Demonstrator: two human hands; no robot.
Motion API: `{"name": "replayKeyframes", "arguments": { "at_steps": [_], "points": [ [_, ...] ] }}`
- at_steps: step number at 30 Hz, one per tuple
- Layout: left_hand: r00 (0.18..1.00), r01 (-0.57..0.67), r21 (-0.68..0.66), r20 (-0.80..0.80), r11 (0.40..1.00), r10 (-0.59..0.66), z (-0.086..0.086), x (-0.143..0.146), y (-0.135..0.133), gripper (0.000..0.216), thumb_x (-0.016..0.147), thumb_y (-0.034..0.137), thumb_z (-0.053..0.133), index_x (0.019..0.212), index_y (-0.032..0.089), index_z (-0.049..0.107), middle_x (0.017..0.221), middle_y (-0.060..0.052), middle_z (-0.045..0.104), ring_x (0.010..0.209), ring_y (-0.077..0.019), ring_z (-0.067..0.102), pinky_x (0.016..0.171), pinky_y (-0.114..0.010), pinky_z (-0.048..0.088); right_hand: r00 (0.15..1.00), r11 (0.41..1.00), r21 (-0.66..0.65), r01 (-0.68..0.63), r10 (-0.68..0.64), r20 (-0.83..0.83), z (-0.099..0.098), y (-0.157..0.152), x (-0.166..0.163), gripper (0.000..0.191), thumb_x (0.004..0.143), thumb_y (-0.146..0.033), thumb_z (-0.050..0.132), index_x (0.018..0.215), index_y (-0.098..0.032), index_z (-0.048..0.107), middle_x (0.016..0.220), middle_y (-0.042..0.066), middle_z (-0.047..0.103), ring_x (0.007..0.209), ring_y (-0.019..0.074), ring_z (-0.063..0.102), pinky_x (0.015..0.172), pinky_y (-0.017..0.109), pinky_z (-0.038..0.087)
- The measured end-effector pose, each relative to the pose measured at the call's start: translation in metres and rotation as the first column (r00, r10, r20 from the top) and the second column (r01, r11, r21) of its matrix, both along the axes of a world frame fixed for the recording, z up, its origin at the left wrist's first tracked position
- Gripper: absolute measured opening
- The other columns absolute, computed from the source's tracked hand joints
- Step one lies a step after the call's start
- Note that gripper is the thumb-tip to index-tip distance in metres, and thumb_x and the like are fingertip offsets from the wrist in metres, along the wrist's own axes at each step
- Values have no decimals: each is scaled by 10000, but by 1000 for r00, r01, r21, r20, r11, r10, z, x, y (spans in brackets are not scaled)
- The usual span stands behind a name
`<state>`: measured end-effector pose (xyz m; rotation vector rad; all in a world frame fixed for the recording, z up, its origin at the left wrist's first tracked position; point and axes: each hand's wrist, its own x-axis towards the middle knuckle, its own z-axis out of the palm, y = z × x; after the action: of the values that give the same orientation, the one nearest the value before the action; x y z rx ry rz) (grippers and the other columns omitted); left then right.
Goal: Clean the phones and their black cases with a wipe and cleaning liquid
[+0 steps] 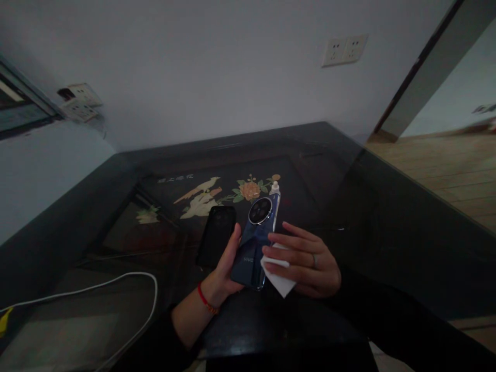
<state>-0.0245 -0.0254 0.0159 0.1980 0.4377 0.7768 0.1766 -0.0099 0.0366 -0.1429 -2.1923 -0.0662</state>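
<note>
A dark blue smartphone (248, 253) is tilted up with its back and round camera ring facing me. My left hand (225, 266) grips it along the lower left side, thumb on the edge. White tissue (282, 283) is pinched under the fingers of my right hand (306, 261), which lies against the phone's right edge. Left of the phone, a black phone case (217, 235) rests on the table. Just beyond the phone's top corner stands a small bottle with a white cap (275, 188), its lower part hidden.
The dark glossy table (310, 170) has a painted bird and flower pattern. A white cable (96, 285) curves across its left side, near a yellow object (4, 321) at the edge. Wall sockets (344, 50) are on the wall behind, with more sockets (80, 102) at the left.
</note>
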Motion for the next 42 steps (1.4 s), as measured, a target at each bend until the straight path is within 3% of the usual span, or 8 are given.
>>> {"name": "replayKeyframes", "arguments": {
  "at_steps": [3, 7, 15, 23, 29, 31, 38, 42],
  "points": [
    [999, 34, 37, -2, 999, -34, -4, -3, 0, 539, 890, 584, 438, 1093, 135, 656, 799, -75, 718, 640, -161, 675, 580, -238, 519, 991, 983, -136, 121, -128, -45, -2, 8, 3, 385, 904, -162, 459, 1269, -145, 582, 1266, 102, 637, 1334, 236, 444, 1103, 493, 372],
    [995, 94, 81, -37, 992, -91, -6, -5, -2, 550, 858, 608, 475, 1047, 131, 672, 886, -106, 727, 665, -186, 685, 559, -258, 532, 912, 818, -510, 267, -385, -140, -6, 23, 9, 380, 929, -157, 449, 1275, -234, 586, 1294, 69, 622, 1229, 197, 560, 1038, 419, 459],
    [994, 104, 175, -1, 979, -105, 4, 0, -5, 508, 826, 539, 588, 1088, 114, 681, 1045, -124, 726, 780, -189, 704, 680, -256, 545, 914, 782, -594, 187, -360, -186, -7, 18, 6, 344, 932, -188, 465, 1231, -244, 626, 1290, 44, 627, 1220, 196, 567, 1040, 390, 452],
    [962, 274, 197, -51, 941, -269, -1, 9, -14, 647, 823, 633, 518, 1120, 77, 666, 1080, -170, 705, 991, -256, 677, 853, -315, 485, 864, 456, -890, 22, -456, -213, -7, 34, 8, 265, 895, -366, 559, 996, -202, 740, 908, 33, 756, 859, 195, 699, 731, 317, 554],
    [912, 410, 180, -80, 894, -402, 1, 13, -19, 647, 841, 654, 458, 1146, 121, 660, 1047, -133, 715, 862, -241, 707, 770, -322, 506, 914, -36, -939, -343, -243, -324, -10, 40, 5, 316, 870, -413, 592, 990, -155, 730, 942, 102, 757, 817, 209, 724, 722, 320, 574],
    [905, 425, 174, -94, 888, -415, 2, 13, -21, 652, 844, 654, 452, 1155, 117, 655, 1033, -140, 718, 842, -238, 710, 778, -325, 507, 919, -112, -927, -359, -216, -330, -10, 40, 5, 311, 857, -413, 614, 974, -149, 730, 952, 111, 755, 833, 209, 726, 755, 327, 571],
    [936, 349, 172, -20, 921, -351, 2, 12, -19, 672, 802, 676, 505, 1113, 106, 676, 1035, -124, 723, 844, -231, 711, 685, -276, 522, 947, 41, -967, -252, -195, -255, -3, 47, 19, 299, 840, -416, 636, 987, -176, 735, 925, 65, 756, 789, 164, 704, 679, 265, 530],
    [933, 355, 155, -1, 922, -359, 1, 17, -20, 671, 806, 671, 505, 1126, 104, 666, 1016, -114, 728, 829, -227, 714, 689, -281, 524, 958, 12, -978, -210, -195, -208, -5, 50, 21, 327, 812, -438, 664, 990, -175, 739, 934, 67, 753, 810, 175, 699, 711, 275, 521]
  ]
}}
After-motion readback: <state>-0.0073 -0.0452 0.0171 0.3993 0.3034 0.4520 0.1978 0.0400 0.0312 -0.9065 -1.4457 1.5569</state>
